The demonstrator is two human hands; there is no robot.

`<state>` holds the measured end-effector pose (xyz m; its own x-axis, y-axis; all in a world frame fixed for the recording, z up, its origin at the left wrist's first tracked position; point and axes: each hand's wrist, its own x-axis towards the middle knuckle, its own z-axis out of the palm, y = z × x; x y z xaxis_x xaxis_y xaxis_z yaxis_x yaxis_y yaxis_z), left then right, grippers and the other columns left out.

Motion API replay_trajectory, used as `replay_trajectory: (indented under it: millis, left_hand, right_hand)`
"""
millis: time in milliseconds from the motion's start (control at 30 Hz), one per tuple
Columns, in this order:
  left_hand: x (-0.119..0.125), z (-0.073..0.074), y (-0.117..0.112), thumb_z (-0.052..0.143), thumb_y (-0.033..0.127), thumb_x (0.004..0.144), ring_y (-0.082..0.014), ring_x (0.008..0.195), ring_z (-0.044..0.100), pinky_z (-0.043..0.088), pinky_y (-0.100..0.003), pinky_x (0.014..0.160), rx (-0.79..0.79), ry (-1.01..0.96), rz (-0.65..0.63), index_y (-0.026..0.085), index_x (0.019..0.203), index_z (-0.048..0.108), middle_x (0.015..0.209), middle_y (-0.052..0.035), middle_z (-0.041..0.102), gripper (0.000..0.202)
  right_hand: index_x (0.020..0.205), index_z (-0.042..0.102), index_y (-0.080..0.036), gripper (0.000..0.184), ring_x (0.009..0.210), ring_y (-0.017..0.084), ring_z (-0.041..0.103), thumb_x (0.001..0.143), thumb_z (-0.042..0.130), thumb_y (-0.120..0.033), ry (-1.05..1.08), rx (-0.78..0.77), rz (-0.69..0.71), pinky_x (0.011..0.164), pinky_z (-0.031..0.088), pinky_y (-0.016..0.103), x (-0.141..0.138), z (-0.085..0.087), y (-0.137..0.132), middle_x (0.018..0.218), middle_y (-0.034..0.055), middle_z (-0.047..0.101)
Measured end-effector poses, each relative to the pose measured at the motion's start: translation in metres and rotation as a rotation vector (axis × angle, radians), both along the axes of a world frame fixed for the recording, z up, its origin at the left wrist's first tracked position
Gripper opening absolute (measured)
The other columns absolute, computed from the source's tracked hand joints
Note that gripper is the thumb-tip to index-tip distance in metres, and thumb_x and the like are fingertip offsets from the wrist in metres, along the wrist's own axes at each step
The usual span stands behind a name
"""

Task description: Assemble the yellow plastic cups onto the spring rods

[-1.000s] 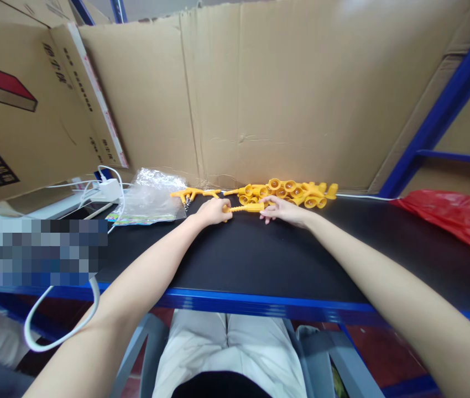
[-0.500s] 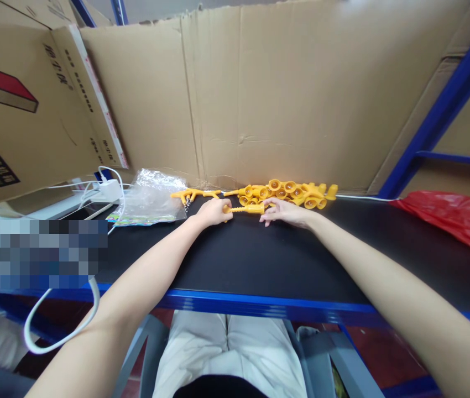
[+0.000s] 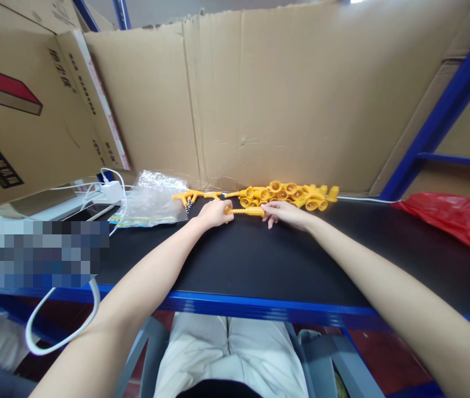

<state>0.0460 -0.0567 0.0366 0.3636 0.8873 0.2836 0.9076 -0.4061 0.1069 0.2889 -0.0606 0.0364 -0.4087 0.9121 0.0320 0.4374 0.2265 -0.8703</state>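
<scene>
My left hand (image 3: 215,213) is closed around the left end of a yellow plastic toy part with a ridged shaft (image 3: 251,211). A small yellow bit pokes out below its fingers. The thicker cylinder end points right, where the fingertips of my right hand (image 3: 282,214) pinch its tip; the lower fingers are curled. The part is held level, low over the black tabletop (image 3: 235,260). Just behind it lies a pile of yellow cup-ended parts (image 3: 288,193). Yellow branched pieces (image 3: 193,194) lie behind and left of my left hand.
A clear plastic bag (image 3: 152,202) lies to the left, near a white charger (image 3: 111,191) with cables. A red plastic bag (image 3: 454,221) rests at right. Cardboard (image 3: 293,99) walls off the back. A blue metal edge (image 3: 260,304) runs along the front; a white cable loop crosses my left forearm.
My right hand's fingers have closed onto the right end of the yellow toy part. My left hand keeps its hold, and the view has shifted slightly.
</scene>
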Motion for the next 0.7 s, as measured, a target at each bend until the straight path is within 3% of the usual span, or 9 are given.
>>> replay_trajectory:
  millis: [167,300,433,533,633,700]
  left_hand:
    - [0.0007,0.0007,-0.0022,0.053,0.034,0.072,-0.0205,0.079,0.06,0.043,-0.027,0.068,0.008,0.009,0.012,0.023,0.095,0.059,0.081,-0.0031,0.064,0.027]
    - [0.0006,-0.0003,-0.0022,0.053,0.033,0.071,-0.0208,0.077,0.06,0.043,-0.027,0.067,0.022,0.011,0.005,0.023,0.094,0.058,0.08,-0.0032,0.064,0.026]
    - [0.0014,-0.0019,-0.0031,0.052,0.032,0.071,-0.021,0.076,0.06,0.043,-0.027,0.066,0.038,0.007,-0.008,0.023,0.095,0.058,0.08,-0.0033,0.064,0.026]
    - [0.003,-0.0026,-0.0043,0.052,0.032,0.071,-0.0213,0.078,0.06,0.043,-0.028,0.067,0.032,0.005,-0.004,0.024,0.096,0.057,0.082,-0.0037,0.064,0.027]
    - [0.005,-0.0028,-0.0047,0.053,0.034,0.071,-0.0221,0.08,0.06,0.043,-0.028,0.067,0.018,-0.008,0.017,0.024,0.097,0.057,0.084,-0.0046,0.064,0.028]
    - [0.0062,-0.0029,-0.0046,0.053,0.036,0.071,-0.0228,0.08,0.06,0.043,-0.029,0.067,0.011,-0.014,0.025,0.024,0.097,0.057,0.085,-0.0048,0.064,0.029]
  right_hand:
    - [0.093,0.051,-0.015,0.029,0.064,0.013,0.064,0.081,0.055,-0.041,0.033,-0.02,0.02,0.062,0.045,0.026,0.003,0.0004,0.0004,0.083,0.0077,0.066]
    - [0.101,0.047,-0.018,0.047,0.064,0.012,0.062,0.063,0.073,-0.029,0.079,-0.009,0.047,0.066,0.046,0.028,0.0078,-0.0006,0.0025,0.074,-0.0001,0.063]
    - [0.084,0.053,-0.014,0.033,0.058,0.011,0.059,0.072,0.064,-0.042,0.04,0.023,0.072,0.059,0.043,0.026,0.0083,-0.0002,0.0022,0.074,0.0046,0.065]
    - [0.071,0.054,-0.013,0.042,0.049,0.009,0.054,0.08,0.049,-0.053,-0.018,0.027,0.076,0.051,0.038,0.024,0.0064,0.0013,0.0011,0.067,0.0063,0.064]
    - [0.067,0.054,-0.013,0.048,0.042,0.007,0.049,0.082,0.041,-0.057,-0.08,0.033,0.029,0.045,0.034,0.024,0.0048,0.0024,0.0009,0.06,0.0054,0.062]
    - [0.074,0.055,-0.013,0.043,0.046,0.008,0.052,0.08,0.047,-0.056,-0.099,0.041,0.022,0.046,0.035,0.024,0.0052,0.0025,0.0015,0.067,0.0057,0.063]
